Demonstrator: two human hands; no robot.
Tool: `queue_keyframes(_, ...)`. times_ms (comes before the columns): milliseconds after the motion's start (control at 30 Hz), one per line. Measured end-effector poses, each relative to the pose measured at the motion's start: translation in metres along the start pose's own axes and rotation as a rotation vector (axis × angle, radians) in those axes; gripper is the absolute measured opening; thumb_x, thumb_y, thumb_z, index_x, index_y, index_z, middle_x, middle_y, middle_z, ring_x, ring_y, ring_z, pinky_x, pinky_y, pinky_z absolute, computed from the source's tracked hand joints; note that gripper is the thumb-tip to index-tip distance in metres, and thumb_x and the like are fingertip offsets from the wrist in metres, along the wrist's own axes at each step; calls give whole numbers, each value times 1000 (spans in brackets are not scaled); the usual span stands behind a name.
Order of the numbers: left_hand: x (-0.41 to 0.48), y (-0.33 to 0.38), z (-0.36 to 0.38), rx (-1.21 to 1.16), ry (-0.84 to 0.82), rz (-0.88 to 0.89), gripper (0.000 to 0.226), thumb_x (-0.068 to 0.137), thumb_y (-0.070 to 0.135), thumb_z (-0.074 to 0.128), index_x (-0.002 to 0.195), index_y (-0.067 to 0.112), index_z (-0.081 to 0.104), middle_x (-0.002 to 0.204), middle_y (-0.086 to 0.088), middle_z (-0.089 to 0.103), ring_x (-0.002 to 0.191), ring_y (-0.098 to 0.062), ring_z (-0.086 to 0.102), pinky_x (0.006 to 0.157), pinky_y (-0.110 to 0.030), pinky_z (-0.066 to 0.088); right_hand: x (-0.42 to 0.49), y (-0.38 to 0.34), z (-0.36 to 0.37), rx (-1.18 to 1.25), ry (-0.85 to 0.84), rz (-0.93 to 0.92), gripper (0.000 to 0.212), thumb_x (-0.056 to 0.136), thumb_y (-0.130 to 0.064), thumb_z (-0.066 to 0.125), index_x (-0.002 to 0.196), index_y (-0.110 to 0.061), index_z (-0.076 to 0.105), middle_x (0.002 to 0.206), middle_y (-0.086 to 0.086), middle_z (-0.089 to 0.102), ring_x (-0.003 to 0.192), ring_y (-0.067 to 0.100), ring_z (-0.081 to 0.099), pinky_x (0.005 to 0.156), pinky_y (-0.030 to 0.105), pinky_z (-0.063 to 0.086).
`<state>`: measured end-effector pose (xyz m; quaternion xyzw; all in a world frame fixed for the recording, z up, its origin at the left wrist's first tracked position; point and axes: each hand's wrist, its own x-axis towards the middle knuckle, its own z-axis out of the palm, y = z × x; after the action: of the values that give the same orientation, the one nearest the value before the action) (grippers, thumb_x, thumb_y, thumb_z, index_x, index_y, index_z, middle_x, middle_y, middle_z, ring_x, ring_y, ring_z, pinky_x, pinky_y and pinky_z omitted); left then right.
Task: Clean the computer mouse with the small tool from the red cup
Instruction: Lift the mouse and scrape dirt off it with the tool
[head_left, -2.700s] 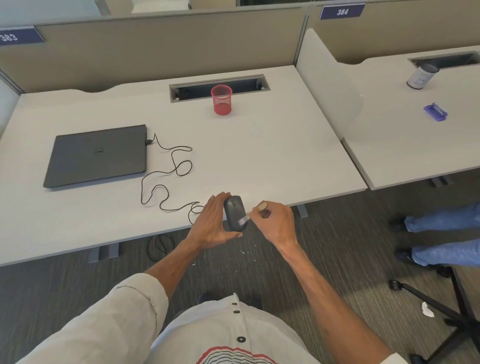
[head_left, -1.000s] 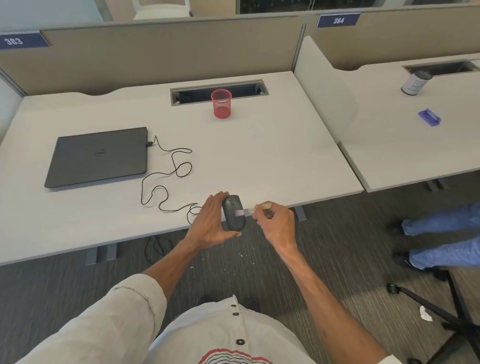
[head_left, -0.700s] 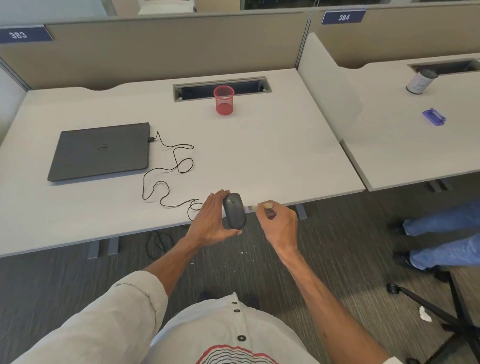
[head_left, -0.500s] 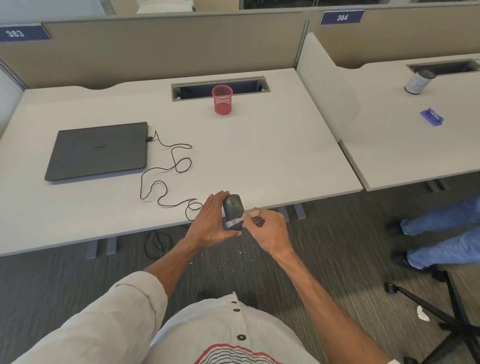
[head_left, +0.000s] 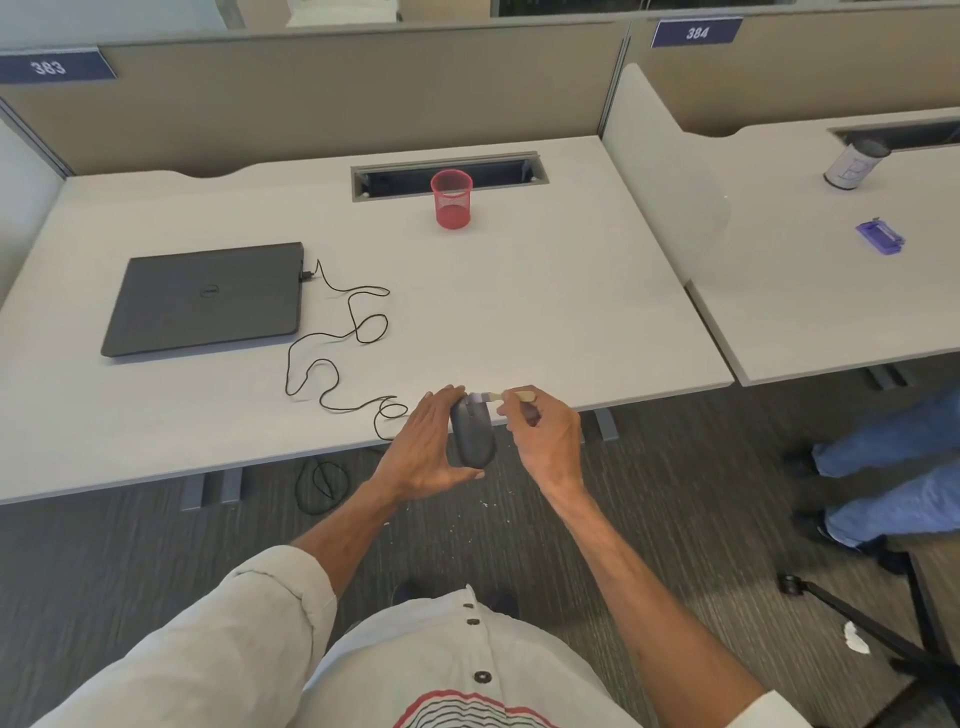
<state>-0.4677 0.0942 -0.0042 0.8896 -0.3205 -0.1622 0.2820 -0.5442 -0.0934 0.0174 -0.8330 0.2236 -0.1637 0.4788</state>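
Mouse (head_left: 471, 432) sitting at desk (head_left: 519, 312) front edge, cord (head_left: 332, 364) trailing left toward laptop (head_left: 208, 299). Left hand (head_left: 423, 447) cupping, clamping mouse's left side. Right hand (head_left: 545, 436) pinching small tool (head_left: 501, 397), tip touching mouse's far end. Advice: keeping strokes short, light; bracing mouse firmly. Red cup (head_left: 451, 199) standing well behind.

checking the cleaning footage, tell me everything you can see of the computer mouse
The dark grey, matte plastic computer mouse is an oval body with a seam down its front half. It is held off the white desk at its near edge, long axis pointing away from the person. The left hand cradles its left side and rear; the small pale-handled brush in the right hand touches its front end.
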Motion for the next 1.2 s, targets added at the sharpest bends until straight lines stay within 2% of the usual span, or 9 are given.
queue_keyframes(133, 2, -1, -1, 20, 10, 4, 127, 76, 57, 98, 168, 8, 26, 175, -8, 35, 165, -26, 34, 142, -41, 14, 1, -1, 3, -49, -38, 13, 25, 111, -32, 67, 111, -15, 84, 95, -2, 85, 88, 12, 80, 80, 21, 62)
queue_keyframes(267, 5, -3, -3, 40, 5, 9, 129, 77, 60, 96, 170, 8, 22, 178, -9, 31, 168, -26, 29, 143, -46, 12, 1, 0, 0, -87, -53, 44, 25, 107, -28, 69, 88, -17, 82, 78, -5, 80, 76, 11, 75, 74, 27, 60)
queue_keyframes(400, 7, -3, -3, 45, -1, 0, 129, 77, 61, 95, 170, 9, 21, 178, -9, 30, 168, -26, 29, 143, -46, 12, 6, 2, -8, -121, -121, 116, 32, 99, -29, 73, 73, -11, 78, 67, 7, 77, 70, 30, 76, 73, 43, 63)
queue_keyframes(567, 8, -2, -3, 42, 7, -3, 127, 76, 59, 97, 168, 11, 25, 176, -8, 34, 165, -27, 34, 141, -48, 19, 12, 4, -12, -86, -149, 150, 31, 96, -30, 74, 70, -13, 78, 66, 6, 77, 70, 34, 75, 74, 49, 65)
queue_keyframes(767, 11, -3, -4, 54, -11, 2, 128, 77, 60, 95, 170, 11, 22, 177, -9, 32, 167, -26, 31, 142, -47, 14, 17, 1, -2, -87, -131, 72, 32, 104, -31, 71, 76, -20, 81, 68, -4, 78, 66, 19, 74, 67, 36, 59)
queue_keyframes(867, 9, -4, -5, 56, -5, -5, 129, 76, 61, 96, 169, 10, 23, 176, -9, 33, 166, -26, 33, 143, -45, 14, 19, -3, 4, -80, -100, 41, 27, 109, -33, 69, 95, -16, 85, 85, -5, 84, 74, 10, 74, 74, 22, 53)
queue_keyframes(1000, 8, -6, -7, 58, 5, -5, 127, 75, 61, 96, 168, 11, 25, 174, -8, 36, 163, -26, 37, 141, -44, 20, 18, -9, 8, -101, -54, -22, 31, 110, -38, 68, 117, -14, 86, 98, -2, 87, 59, -1, 58, 60, 6, 39)
queue_keyframes(1067, 7, -7, -8, 57, 16, -6, 126, 74, 60, 97, 167, 12, 27, 173, -7, 37, 160, -26, 39, 138, -44, 27, 16, -11, 9, -110, -53, -60, 29, 109, -37, 69, 115, -15, 87, 97, -4, 87, 58, -6, 57, 58, 5, 41)
queue_keyframes(1200, 8, -8, -9, 65, 27, -30, 127, 76, 59, 97, 168, 9, 25, 176, -7, 34, 166, -25, 32, 141, -45, 19, 9, -11, 12, -152, -80, -54, 23, 108, -32, 71, 107, -17, 87, 93, -6, 86, 67, -4, 65, 60, 1, 43)
